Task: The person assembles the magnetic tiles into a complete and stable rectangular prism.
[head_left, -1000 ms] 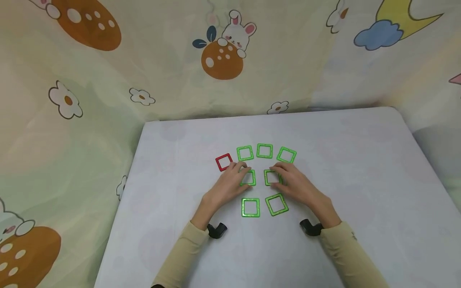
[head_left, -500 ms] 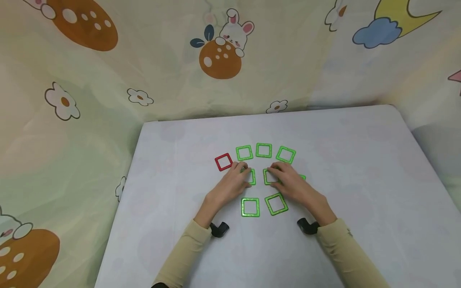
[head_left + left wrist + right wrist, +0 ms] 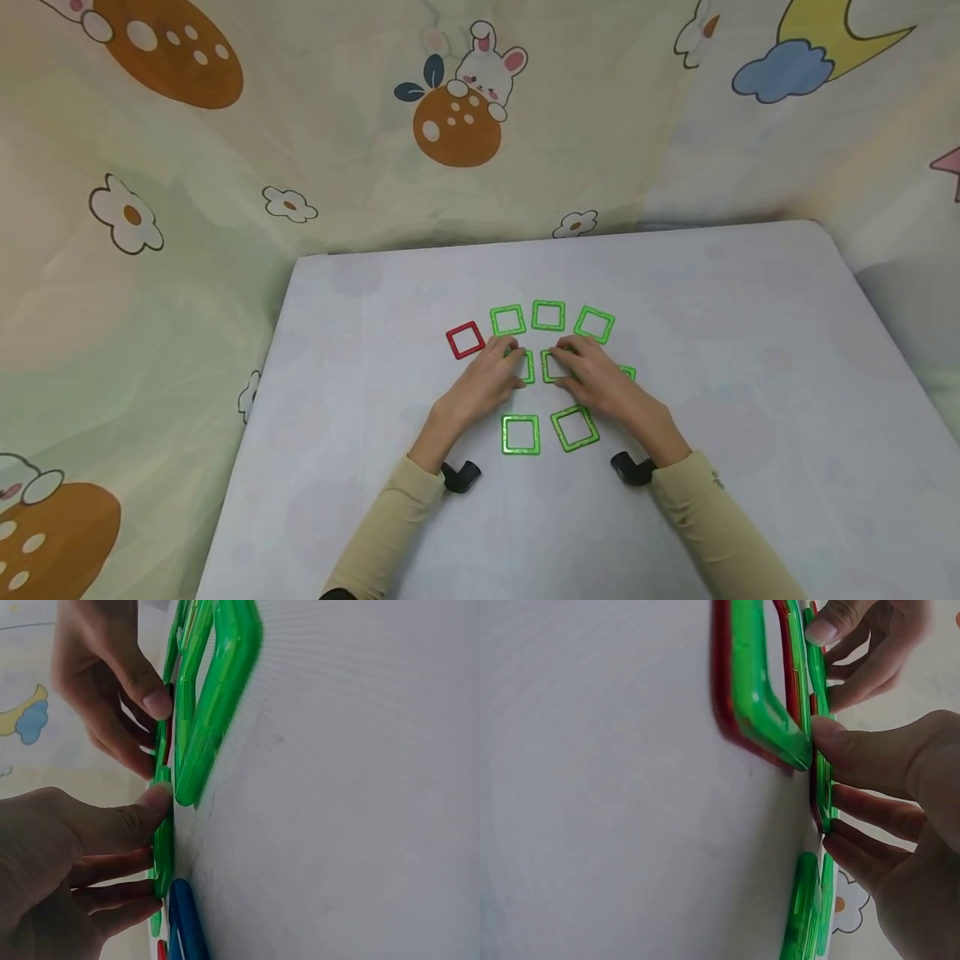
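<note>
Near the middle of the white table, my left hand point(image 3: 483, 379) grips a square green magnetic tile point(image 3: 531, 367) by opposite edges, thumb on the near side. Facing it, my right hand point(image 3: 600, 375) holds another green tile point(image 3: 546, 367) the same way. A narrow gap parts the two tiles in the head view. A red layer point(image 3: 814, 791) lies under the right-hand tile in the right wrist view. Each hand covers the outer part of its tile. Two more green tiles, left point(image 3: 521, 452) and right point(image 3: 583, 443), lie nearer the body.
Beyond the hands lie a red tile point(image 3: 461, 328) and a row of green tiles point(image 3: 549, 303). Another green tile point(image 3: 628, 372) shows partly behind my right hand. A blue tile point(image 3: 187, 922) stands out beside my left hand in the left wrist view. A patterned cloth hangs behind the table.
My right hand has slid left with its green tile, narrowing the gap to the left-hand tile. A green tile behind that hand has come into view. My left hand has hardly moved.
</note>
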A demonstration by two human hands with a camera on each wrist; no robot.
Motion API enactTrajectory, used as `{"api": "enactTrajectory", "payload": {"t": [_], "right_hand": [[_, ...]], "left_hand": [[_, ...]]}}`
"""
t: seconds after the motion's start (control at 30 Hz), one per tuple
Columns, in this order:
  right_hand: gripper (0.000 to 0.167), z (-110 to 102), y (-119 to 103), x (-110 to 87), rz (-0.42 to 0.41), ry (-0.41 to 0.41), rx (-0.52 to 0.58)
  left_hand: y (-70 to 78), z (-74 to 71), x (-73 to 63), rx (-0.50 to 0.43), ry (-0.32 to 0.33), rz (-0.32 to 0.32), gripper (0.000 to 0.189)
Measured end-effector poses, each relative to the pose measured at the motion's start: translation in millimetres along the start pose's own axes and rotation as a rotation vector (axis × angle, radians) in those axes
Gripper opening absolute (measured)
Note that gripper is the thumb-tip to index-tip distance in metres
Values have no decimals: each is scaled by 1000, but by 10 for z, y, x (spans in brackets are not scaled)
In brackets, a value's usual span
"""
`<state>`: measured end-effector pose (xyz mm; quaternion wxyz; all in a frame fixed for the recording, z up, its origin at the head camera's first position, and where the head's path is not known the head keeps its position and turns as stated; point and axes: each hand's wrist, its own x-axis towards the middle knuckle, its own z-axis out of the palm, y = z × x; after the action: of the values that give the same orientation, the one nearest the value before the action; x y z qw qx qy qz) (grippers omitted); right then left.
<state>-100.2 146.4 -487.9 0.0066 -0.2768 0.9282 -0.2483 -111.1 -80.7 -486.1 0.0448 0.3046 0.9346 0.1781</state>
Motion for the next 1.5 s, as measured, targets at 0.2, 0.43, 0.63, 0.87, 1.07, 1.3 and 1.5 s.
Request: {"api": "enactTrajectory", "payload": {"t": [0.2, 0.43, 0.63, 0.87, 1.07, 1.3, 1.5], "right_hand": [[49, 13, -18, 29, -5, -6, -6], [49, 17, -36, 50, -18, -6, -21], [48, 21, -32, 54, -19, -2, -24], [49, 32, -36, 65, -8, -6, -29], [48, 42, -68, 76, 0, -9, -53], [47, 62, -84, 95, 7, -1, -85], [47, 51, -85, 87, 24, -11, -102]], "left_hand": [[7, 10, 20, 24, 6, 12, 45], [7, 13, 27, 30, 7, 14, 46], [14, 12, 36, 34, -4, 10, 46], [29, 13, 46, 41, -8, 15, 45], [3, -12, -13, 63, 21, -3, 49], [-31, -135, -197, 110, 16, -91, 54], [-18, -234, -417, 111, -65, -159, 56]]}}
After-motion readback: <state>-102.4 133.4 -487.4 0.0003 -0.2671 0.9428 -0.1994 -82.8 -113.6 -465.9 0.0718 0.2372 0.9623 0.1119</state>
